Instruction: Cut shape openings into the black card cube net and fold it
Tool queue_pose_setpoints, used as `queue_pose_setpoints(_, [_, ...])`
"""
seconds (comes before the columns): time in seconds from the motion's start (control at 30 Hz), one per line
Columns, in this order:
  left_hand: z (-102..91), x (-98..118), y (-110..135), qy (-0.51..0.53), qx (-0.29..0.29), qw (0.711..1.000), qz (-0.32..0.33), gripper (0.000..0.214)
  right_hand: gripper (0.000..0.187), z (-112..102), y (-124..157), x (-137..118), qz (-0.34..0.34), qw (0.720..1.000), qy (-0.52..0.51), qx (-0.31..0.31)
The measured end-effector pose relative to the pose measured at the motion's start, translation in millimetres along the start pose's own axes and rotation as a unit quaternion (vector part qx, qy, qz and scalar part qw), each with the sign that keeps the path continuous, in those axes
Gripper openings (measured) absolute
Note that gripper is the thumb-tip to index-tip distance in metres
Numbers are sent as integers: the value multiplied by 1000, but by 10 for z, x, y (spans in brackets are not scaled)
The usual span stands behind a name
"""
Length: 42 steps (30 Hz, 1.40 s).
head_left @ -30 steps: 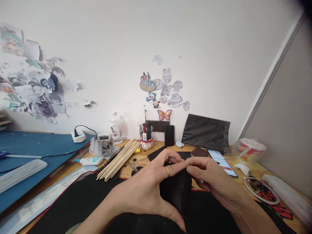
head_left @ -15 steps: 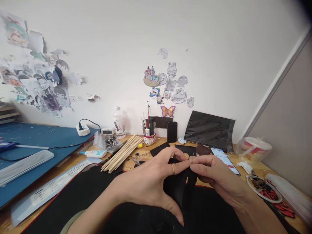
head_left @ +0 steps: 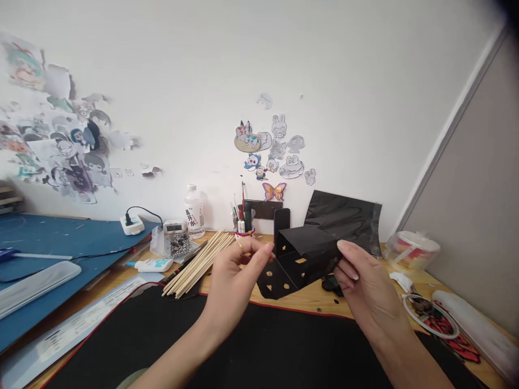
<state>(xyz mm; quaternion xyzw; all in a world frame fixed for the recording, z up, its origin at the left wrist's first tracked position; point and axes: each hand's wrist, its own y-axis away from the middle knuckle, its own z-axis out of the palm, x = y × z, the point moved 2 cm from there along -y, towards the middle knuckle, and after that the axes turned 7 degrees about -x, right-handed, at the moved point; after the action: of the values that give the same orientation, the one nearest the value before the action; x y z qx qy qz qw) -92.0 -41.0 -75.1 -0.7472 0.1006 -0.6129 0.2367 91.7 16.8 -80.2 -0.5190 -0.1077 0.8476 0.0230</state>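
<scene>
A folded black paper piece (head_left: 302,256) with small cut-out holes is held up above the desk between both hands. My left hand (head_left: 233,275), with a ring on one finger, pinches its left edge with closed fingertips. My right hand (head_left: 363,283) grips its right end, thumb on top. The piece is bent into a box-like shape, with a flap hanging down at the lower left. Below it lies a black mat (head_left: 259,346) with a red edge.
A bundle of wooden skewers (head_left: 198,262) lies left of my hands. Behind are a water bottle (head_left: 193,212), a pen cup (head_left: 243,227), a dark phone (head_left: 281,224) and a black sheet (head_left: 344,216) against the wall. A blue cutting mat (head_left: 52,240) lies far left, a tape ring (head_left: 425,316) right.
Both hands have risen from the mat, lifting the black paper. It was pressed flat under the fingers before; now it is opened into a box-like shape in the air.
</scene>
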Motion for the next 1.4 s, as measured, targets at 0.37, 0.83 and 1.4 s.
queue_pose_setpoints(0.37, [206,-33,80,118,-57,985,-115,17,13,88,128,86,-22,999,27,-16])
queue_pose_setpoints(0.83, [110,68,64,161,-64,970,-169,16,16,122,156,62,-21,994,106,-26])
queue_pose_setpoints(1.4, [38,-2,-2,226,-35,959,-165,16,15,162,189,76,-5,996,79,-27])
